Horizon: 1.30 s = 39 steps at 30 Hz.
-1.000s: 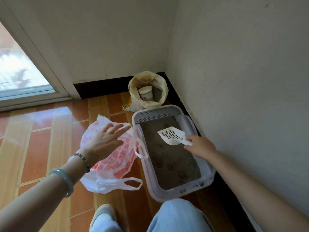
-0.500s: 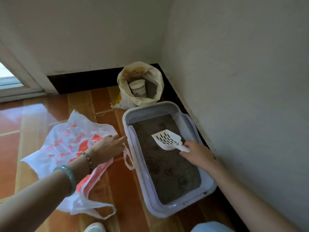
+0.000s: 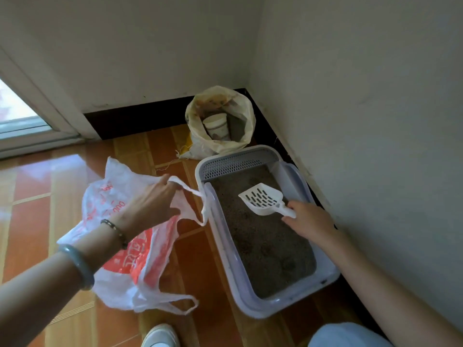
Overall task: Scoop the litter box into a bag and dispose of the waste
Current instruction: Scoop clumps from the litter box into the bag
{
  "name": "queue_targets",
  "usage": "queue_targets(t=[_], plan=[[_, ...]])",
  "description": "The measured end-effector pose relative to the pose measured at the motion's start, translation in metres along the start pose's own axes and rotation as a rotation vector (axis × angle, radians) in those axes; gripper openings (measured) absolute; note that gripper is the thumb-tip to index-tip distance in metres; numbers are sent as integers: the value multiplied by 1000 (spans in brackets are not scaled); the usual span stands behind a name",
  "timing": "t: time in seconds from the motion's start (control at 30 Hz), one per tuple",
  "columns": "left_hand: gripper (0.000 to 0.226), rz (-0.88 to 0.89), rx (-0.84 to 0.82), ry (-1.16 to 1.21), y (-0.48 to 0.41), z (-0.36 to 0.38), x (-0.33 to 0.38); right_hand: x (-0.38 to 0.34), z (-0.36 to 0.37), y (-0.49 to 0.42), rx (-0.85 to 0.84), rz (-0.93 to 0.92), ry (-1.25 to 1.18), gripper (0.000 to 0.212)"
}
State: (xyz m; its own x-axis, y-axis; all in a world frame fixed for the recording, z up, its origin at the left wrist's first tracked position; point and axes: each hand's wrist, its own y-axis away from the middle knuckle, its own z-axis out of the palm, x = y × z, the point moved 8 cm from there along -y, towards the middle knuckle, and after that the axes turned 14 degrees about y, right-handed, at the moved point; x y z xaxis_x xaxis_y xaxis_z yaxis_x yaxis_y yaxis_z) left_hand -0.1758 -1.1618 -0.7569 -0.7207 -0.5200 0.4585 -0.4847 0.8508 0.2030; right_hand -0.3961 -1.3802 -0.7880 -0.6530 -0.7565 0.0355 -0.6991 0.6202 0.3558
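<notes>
A pale plastic litter box (image 3: pixel 253 300) full of brown litter lies on the floor along the right wall. My right hand (image 3: pixel 310 220) grips the handle of a white slotted scoop (image 3: pixel 263 199), which hovers over the litter near the box's far end. A white plastic bag with red print (image 3: pixel 130 264) sits on the floor left of the box. My left hand (image 3: pixel 150 206) pinches the bag's upper edge by one handle and lifts it. That handle loop drapes against the box's left rim.
A yellowish open sack (image 3: pixel 220 121) holding a white cup stands in the corner behind the box. The floor has glossy orange-brown tiles. A door frame and glass (image 3: pixel 22 118) are at far left. My shoe (image 3: pixel 160 336) and knee (image 3: pixel 345 335) are at the bottom.
My left hand has closed on the bag's edge and raised it toward the box. The scoop in my right hand has stayed over the litter. The camera has tilted slightly.
</notes>
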Motion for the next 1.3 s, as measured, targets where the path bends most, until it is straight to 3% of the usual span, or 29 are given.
queue_targets(t=[0.23, 0.47, 0.67, 0.83, 0.97, 1.17, 1.3], plan=[[85, -120, 87, 175, -10, -38, 19, -5, -6, -3, -97, -17, 216, 25], [17, -187, 49, -6, -15, -21, -8, -1, 9, 7, -187, -10, 406, 20], [22, -254, 19, -87, -12, -24, -36, -7, 28, 6, -209, 12, 472, 25], [32, -73, 28, -254, -9, -20, -21, -18, 48, -1, -218, -46, 310, 27], [44, 121, 157, -226, -4, -23, -9, -27, 73, -4, -212, -23, 94, 26], [22, 306, 264, -356, -3, -23, -2, -48, 86, -25, -192, -22, -110, 26], [14, 348, 244, -405, -7, -11, -7, -55, 91, -33, -210, -16, -179, 25]])
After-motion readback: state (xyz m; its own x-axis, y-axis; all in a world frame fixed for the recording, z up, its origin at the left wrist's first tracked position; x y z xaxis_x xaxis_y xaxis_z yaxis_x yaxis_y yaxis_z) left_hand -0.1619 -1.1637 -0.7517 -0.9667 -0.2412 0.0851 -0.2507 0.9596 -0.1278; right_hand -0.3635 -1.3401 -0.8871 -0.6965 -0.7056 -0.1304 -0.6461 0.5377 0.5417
